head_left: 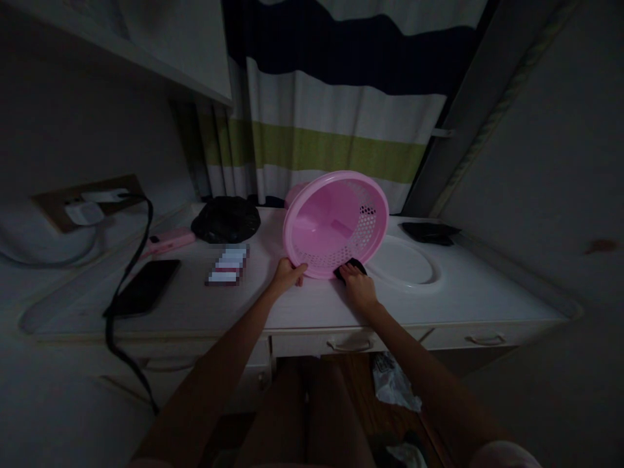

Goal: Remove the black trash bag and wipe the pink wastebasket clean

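Note:
A pink plastic basket point(324, 221) with a perforated side lies tilted on the white desk, its opening facing me. My left hand point(287, 275) grips the lower left of its rim, thumb on the inner side. At the bottom right of the rim, my right hand point(359, 286) presses a black cloth point(351, 264) against the plastic, fingers closed over it. Behind and right of the basket, a white ring-shaped rim point(431, 276) lies flat on the desk point(312, 315).
To the left are a black plastic bag point(227, 220), a lit phone point(228, 265), a dark phone point(149, 286), a pink case point(170, 240) and a hanging black cable point(111, 325). A black flat item point(429, 232) lies at right. Striped curtains point(336, 110) hang behind.

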Tool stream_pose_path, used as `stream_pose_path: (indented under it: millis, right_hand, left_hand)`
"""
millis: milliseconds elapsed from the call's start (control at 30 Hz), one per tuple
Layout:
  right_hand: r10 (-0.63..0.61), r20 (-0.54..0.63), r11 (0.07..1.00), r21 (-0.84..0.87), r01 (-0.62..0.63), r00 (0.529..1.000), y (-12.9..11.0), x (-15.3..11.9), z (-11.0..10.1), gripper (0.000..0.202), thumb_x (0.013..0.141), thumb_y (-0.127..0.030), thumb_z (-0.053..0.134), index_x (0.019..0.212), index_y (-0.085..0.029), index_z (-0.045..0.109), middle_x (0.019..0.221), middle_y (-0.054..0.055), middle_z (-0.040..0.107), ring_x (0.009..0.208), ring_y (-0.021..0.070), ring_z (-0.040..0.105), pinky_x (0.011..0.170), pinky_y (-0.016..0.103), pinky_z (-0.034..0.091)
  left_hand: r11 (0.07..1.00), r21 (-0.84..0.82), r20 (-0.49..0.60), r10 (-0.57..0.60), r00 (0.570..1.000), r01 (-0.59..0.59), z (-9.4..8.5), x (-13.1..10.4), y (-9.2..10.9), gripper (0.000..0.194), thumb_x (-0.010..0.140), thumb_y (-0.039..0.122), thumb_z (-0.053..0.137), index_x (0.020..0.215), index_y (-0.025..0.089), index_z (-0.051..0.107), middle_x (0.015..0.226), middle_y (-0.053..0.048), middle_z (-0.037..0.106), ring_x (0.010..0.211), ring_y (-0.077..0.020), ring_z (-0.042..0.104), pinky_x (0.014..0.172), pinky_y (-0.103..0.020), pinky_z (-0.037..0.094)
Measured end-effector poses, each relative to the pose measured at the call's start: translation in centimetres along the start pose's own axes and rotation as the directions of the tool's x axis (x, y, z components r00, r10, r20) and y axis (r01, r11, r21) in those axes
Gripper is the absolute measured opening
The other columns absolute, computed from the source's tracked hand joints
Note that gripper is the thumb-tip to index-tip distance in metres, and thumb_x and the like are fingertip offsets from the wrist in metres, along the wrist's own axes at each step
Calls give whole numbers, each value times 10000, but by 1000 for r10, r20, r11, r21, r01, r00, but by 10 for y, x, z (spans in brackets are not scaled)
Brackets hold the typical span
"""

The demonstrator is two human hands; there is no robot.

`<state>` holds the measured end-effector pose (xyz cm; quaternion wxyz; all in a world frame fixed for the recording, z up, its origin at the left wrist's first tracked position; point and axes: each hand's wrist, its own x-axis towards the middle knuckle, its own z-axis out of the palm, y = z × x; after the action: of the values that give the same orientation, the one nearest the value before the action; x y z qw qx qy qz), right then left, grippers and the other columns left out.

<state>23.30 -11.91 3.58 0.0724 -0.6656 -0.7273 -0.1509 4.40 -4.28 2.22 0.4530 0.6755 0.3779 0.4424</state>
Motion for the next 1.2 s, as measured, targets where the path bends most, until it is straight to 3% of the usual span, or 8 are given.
stream_pose_path:
  millis: [167, 300, 667, 800, 900, 1100, 1200]
  right_hand:
    - [-3, 7, 999, 35, 3, 1000, -20, -4, 2, 385, 857, -124, 336, 1217, -156, 472, 1258, 79, 503, 1159, 173, 446, 914, 272, 393]
    - [-2, -11, 999, 42, 2, 1000, -18, -4, 1, 389, 852, -122, 343, 1217, -164, 473, 1254, 74, 507, 1153, 165, 451, 913, 270, 396]
    - [-55, -67, 989, -138, 46, 996, 41, 12, -8, 366, 839, -61, 336, 1138, -60, 546, 1222, 117, 530, 1173, 204, 437, 1010, 331, 307]
    - [-94, -64, 982, -172, 82, 994, 49, 16, -10, 358, 831, -64, 357, 1132, -43, 549, 1218, 136, 528, 1177, 219, 433, 1012, 345, 307]
    - [-83, -32, 986, -148, 77, 996, 41, 12, -7, 363, 831, -70, 361, 1146, -56, 540, 1219, 137, 526, 1169, 212, 443, 996, 336, 330]
    - [-82, -32, 997, -11, 82, 996, 8, 1, 3, 386, 837, -92, 361, 1190, -157, 505, 1231, 79, 528, 1144, 163, 464, 932, 282, 388]
    - [-50, -38, 998, 47, 52, 998, -10, -1, 5, 384, 851, -121, 348, 1201, -194, 489, 1239, 60, 523, 1124, 150, 479, 895, 263, 410]
  left_hand:
    - [999, 26, -12, 38, 999, -37, -1, 0, -5, 393, 720, 270, 494, 349, 147, 458, 292, -6, 435, 270, -76, 395, 322, -190, 299]
    - [998, 49, -23, 50, 998, -49, -2, 0, -5, 404, 718, 285, 497, 340, 148, 460, 290, -5, 432, 273, -80, 406, 326, -189, 313]
    - [997, 68, -57, 25, 998, -21, -1, 1, -3, 357, 679, 225, 498, 335, 158, 426, 276, 11, 406, 255, -78, 378, 304, -193, 289]
    - [998, 66, -48, 24, 999, -21, 0, 3, -7, 352, 685, 239, 498, 350, 160, 420, 277, 17, 402, 254, -72, 370, 307, -190, 285]
    - [999, 5, -70, 48, 996, -48, 1, 2, -4, 328, 688, 300, 528, 406, 161, 430, 286, 33, 402, 256, -67, 363, 302, -186, 269]
    - [982, -57, -317, 153, 936, -180, 3, 0, 1, 306, 677, 426, 593, 593, 152, 486, 332, 78, 395, 287, -50, 355, 314, -167, 250]
    - [983, -58, -344, 146, 928, -176, 3, 2, -2, 321, 655, 446, 618, 730, 154, 507, 361, 92, 421, 281, -57, 376, 306, -163, 255]
